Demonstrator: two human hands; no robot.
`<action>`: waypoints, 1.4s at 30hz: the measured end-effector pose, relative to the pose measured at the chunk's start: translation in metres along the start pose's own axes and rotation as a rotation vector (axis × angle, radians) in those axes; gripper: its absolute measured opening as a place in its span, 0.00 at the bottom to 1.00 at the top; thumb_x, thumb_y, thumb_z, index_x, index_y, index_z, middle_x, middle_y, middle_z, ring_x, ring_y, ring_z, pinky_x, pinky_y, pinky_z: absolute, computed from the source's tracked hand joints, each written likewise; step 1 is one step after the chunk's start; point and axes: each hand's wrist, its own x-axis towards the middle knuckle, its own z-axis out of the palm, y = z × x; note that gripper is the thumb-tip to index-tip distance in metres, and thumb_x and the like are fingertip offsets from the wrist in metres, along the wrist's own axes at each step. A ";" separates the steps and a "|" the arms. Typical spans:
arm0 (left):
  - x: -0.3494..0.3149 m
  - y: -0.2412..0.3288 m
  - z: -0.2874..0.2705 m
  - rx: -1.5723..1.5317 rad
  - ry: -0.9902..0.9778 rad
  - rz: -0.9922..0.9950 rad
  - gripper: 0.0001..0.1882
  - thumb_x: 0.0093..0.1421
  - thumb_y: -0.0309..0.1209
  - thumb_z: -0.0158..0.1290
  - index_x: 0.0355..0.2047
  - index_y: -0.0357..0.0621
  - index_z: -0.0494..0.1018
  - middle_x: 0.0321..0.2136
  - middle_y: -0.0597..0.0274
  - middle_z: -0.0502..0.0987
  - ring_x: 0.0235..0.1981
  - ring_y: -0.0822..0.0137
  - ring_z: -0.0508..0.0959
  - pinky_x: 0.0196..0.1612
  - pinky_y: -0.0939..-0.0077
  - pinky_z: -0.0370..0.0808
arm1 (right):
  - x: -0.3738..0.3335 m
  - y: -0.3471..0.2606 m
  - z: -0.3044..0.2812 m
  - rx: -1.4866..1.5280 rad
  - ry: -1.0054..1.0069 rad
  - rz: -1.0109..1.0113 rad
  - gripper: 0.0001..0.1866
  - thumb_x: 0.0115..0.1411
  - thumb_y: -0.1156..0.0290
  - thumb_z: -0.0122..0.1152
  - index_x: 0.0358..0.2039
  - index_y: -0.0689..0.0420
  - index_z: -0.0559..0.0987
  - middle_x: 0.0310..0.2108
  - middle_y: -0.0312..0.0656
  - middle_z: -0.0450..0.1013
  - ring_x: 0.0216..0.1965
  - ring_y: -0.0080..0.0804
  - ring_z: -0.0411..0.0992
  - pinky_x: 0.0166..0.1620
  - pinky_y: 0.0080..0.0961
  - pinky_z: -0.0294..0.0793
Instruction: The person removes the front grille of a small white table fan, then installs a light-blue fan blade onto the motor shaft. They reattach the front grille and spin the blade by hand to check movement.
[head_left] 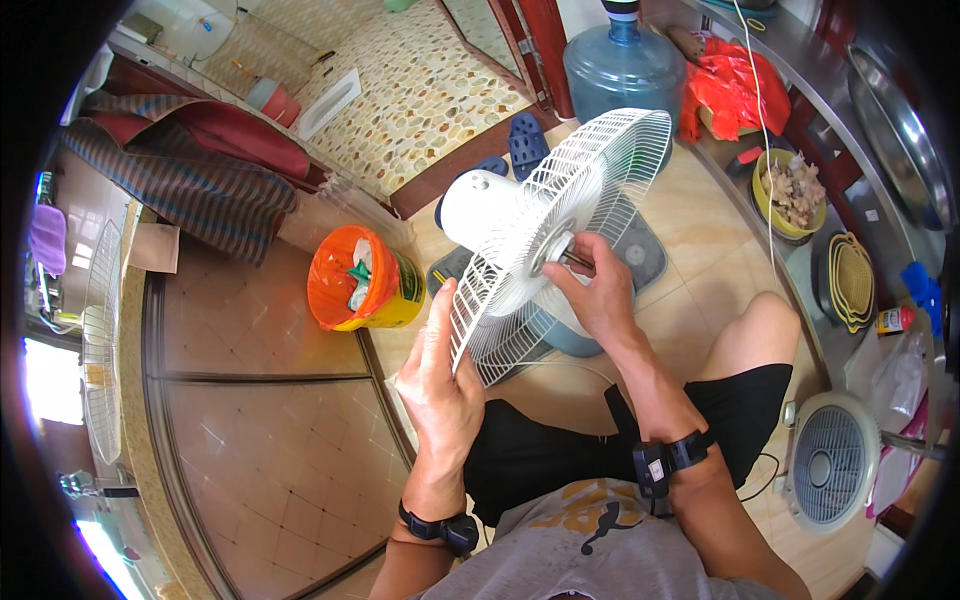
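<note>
A white standing fan with its motor housing (478,208) at the back stands in front of me. Its wire rear guard (480,310) is bare, and no blade sits on the metal shaft. My left hand (438,390) is closed on the guard's lower left rim. With thumb and fingers pinched, my right hand (602,295) holds the white ring nut (546,252) at the guard's centre, around the shaft. The grey fan base (640,250) on the floor is partly hidden behind the guard and my right hand.
A yellow bucket with an orange bag (335,255) stands to the left, by brown cabinet doors (270,450). Behind the fan are a blue water jug (610,75) and dark blue clogs (527,145). A box fan (832,462), bowls (850,280) and a steel shelf line the right.
</note>
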 end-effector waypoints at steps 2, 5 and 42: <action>0.000 0.001 0.000 0.015 0.002 -0.011 0.36 0.57 0.09 0.47 0.66 0.43 0.73 0.45 0.41 0.84 0.46 0.53 0.87 0.48 0.69 0.81 | 0.001 -0.002 0.000 0.017 -0.012 0.026 0.26 0.60 0.65 0.76 0.52 0.66 0.75 0.46 0.50 0.82 0.46 0.39 0.83 0.52 0.32 0.83; 0.002 0.000 0.001 0.012 0.012 0.002 0.36 0.58 0.09 0.48 0.66 0.45 0.73 0.43 0.41 0.84 0.43 0.54 0.88 0.46 0.69 0.81 | 0.002 -0.005 -0.001 0.024 -0.034 0.074 0.26 0.62 0.65 0.75 0.53 0.67 0.75 0.48 0.52 0.82 0.47 0.36 0.83 0.51 0.30 0.83; 0.003 0.000 0.000 0.064 0.031 0.066 0.34 0.55 0.10 0.51 0.63 0.41 0.75 0.44 0.44 0.85 0.39 0.54 0.88 0.42 0.70 0.82 | 0.002 -0.004 -0.008 -0.256 -0.053 -0.106 0.25 0.67 0.56 0.67 0.54 0.61 0.72 0.36 0.51 0.84 0.38 0.48 0.83 0.41 0.40 0.80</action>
